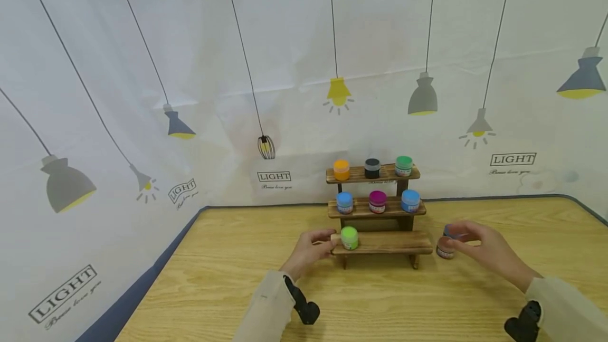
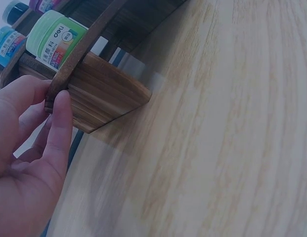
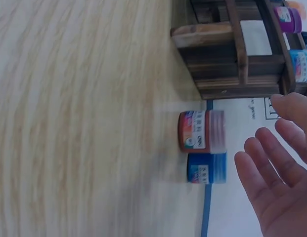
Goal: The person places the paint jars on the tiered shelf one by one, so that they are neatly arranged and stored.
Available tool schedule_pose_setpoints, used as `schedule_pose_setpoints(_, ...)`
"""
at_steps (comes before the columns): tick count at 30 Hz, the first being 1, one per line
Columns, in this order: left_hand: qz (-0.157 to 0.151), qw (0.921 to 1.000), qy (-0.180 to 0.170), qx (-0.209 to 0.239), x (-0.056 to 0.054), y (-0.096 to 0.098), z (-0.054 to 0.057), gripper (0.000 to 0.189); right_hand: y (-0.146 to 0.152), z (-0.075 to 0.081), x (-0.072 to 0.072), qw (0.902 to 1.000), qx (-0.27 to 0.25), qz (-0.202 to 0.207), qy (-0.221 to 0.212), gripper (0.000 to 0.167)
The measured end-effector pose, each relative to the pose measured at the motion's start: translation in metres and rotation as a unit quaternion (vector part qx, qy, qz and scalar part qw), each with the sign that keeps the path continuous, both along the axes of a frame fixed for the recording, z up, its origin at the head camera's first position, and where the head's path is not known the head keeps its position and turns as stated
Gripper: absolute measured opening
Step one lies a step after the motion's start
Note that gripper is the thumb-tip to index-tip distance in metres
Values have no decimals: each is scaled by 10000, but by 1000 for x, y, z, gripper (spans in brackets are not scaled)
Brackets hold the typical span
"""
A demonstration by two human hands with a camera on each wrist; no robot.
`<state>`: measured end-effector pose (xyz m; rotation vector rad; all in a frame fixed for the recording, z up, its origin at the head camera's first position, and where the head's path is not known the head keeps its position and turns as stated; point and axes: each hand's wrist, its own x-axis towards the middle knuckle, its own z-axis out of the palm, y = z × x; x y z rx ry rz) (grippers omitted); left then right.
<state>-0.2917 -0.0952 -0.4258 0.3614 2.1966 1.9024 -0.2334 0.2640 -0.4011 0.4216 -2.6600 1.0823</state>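
A three-step wooden stand (image 1: 391, 244) holds several small paint jars. My left hand (image 1: 310, 252) pinches the left end of its lowest step between thumb and fingers, close beside a light green jar (image 1: 349, 238). The same grip shows in the left wrist view, where the thumb lies against the step's edge. To the stand's right, a brown paint jar (image 1: 445, 249) and a dark blue paint jar (image 3: 200, 169) stand upright close together on the table. My right hand (image 1: 484, 247) hovers near them, its fingers loosely spread and holding nothing in the right wrist view.
On the middle step sit two blue jars and a magenta jar (image 1: 378, 201). The top step bears an orange jar (image 1: 341, 170), a black jar (image 1: 372, 168) and a green jar (image 1: 404, 166). Behind the wooden table (image 1: 228, 268) hangs a lamp-printed white cloth (image 1: 294, 67).
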Motion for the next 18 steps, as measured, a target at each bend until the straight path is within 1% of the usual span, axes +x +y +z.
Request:
schedule_pose_setpoints(4, 32, 10000, -25, 28, 1, 0, 1, 36, 4, -7, -1, 9999, -11, -67, -92, 35)
schedule_pose_setpoints(8, 48, 9999, -101, 33, 0, 0, 1, 35, 6, -11, -3, 9992, -52, -168, -365, 40)
schedule_pose_setpoints(11, 30, 9999, -92, 55, -2, -1, 0, 35, 7, -16, -5, 9982, -149, -175, -551, 43)
schedule_pose_setpoints(18, 32, 9999, -122, 84, 0, 0, 0, 37, 9, -24, -11, 9962, -306, -145, -797, 43)
